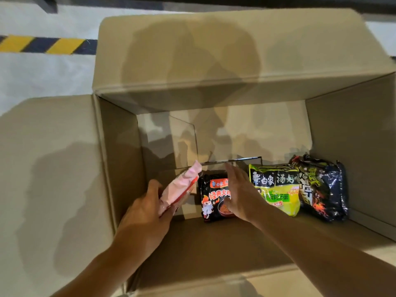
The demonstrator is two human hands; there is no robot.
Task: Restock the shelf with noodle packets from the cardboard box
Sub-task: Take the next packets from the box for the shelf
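Note:
I look down into an open cardboard box (120,163). My left hand (145,213) grips a pink noodle packet (182,187), lifted and tilted above the box floor at the left. My right hand (237,194) reaches in with flat, spread fingers over a black noodle packet (214,200) lying on the bottom; whether it touches the packet I cannot tell. To the right lie a yellow-green packet (278,189) and a dark blue-black packet (323,187) against the right wall.
The box flaps are folded outward at the far side (214,50) and the left (49,168). A pale floor with a yellow-and-black striped line (42,45) lies beyond the box at the upper left. No shelf is in view.

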